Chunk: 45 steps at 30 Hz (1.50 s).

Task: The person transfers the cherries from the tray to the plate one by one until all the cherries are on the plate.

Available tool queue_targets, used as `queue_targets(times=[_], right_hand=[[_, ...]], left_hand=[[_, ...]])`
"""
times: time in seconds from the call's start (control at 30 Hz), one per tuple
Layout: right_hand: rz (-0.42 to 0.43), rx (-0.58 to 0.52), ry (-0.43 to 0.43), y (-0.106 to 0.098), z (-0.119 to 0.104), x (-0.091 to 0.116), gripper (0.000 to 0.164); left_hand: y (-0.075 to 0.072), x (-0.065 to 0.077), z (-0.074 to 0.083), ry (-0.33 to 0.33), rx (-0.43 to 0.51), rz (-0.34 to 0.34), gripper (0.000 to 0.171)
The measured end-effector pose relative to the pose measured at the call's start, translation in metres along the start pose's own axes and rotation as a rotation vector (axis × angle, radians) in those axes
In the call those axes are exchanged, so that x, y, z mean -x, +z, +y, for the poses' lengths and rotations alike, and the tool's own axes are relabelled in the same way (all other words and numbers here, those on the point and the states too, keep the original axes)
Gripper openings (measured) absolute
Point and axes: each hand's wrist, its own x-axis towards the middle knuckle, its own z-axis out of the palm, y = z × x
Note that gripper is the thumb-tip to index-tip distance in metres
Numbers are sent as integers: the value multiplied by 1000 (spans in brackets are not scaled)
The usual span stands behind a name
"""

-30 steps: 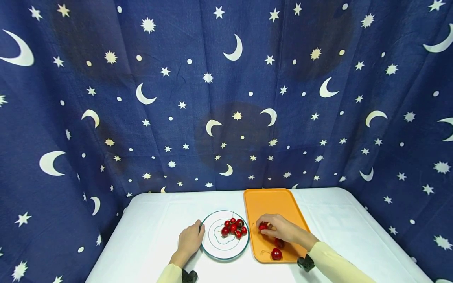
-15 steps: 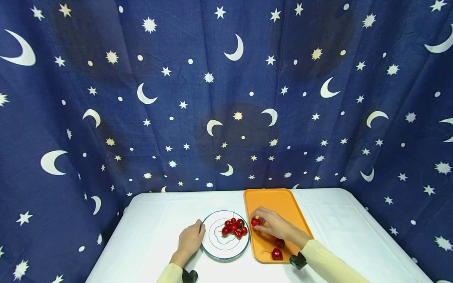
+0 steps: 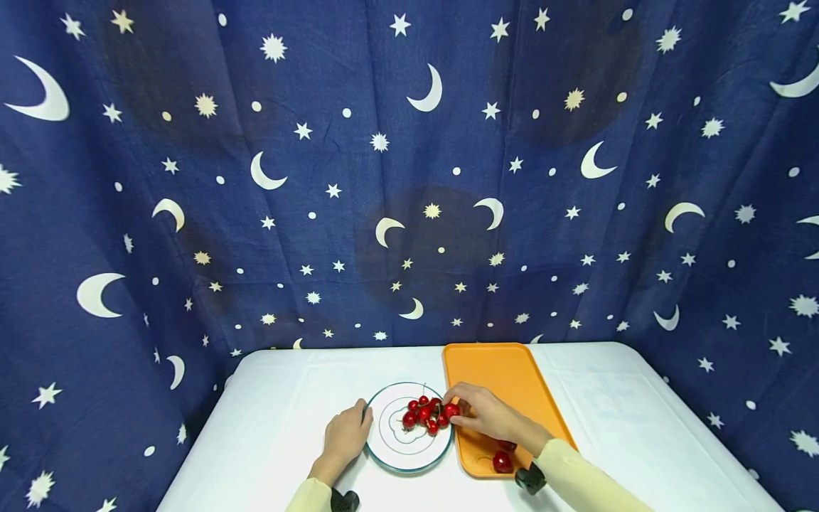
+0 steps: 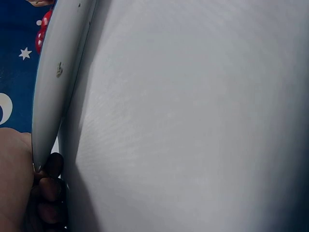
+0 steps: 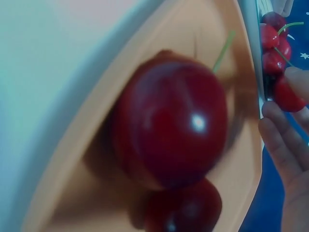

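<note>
My left hand (image 3: 345, 434) grips the left rim of a white plate (image 3: 399, 456) with a blue-green edge. In the left wrist view, the thumb and curled fingers pinch that plate (image 4: 53, 92) from both faces, and it is slightly raised on that side. Several red cherries (image 3: 424, 414) with stems lie on the plate's right half. At its right rim, my right hand (image 3: 491, 418) pinches another cherry (image 3: 451, 410) between thumb and fingers. The right wrist view shows this held cherry (image 5: 288, 95) beside those on the plate.
An orange tray (image 3: 493, 366) lies right of the plate, close to its rim. Near the tray's front sit two cherries, a nearer cherry (image 3: 502, 462) and one partly hidden by the right wrist (image 3: 507, 445). A white cloth (image 3: 281, 405) covers the table; a starry curtain (image 3: 320, 178) hangs behind.
The right hand has carried its cherry leftward from over the orange tray to the plate's right rim. My left hand has stayed on the plate.
</note>
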Motion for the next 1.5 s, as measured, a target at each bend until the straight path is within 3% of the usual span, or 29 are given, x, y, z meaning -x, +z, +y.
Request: queue_targets(times=[0.3, 0.43, 0.6, 1.03, 1.5], right_hand=[[27, 4, -15, 3, -3, -1, 25], [93, -7, -26, 4, -5, 0, 28], [161, -18, -105, 6, -7, -1, 28], [19, -34, -99, 15, -6, 4, 24], [-4, 21, 17, 21, -10, 1, 26]], left_hand=[[-1, -4, -1, 8, 4, 5, 35], [1, -3, -2, 5, 9, 3, 38], [1, -2, -2, 7, 3, 11, 38], [2, -3, -4, 11, -5, 1, 37], [3, -3, -5, 37, -15, 27, 33]])
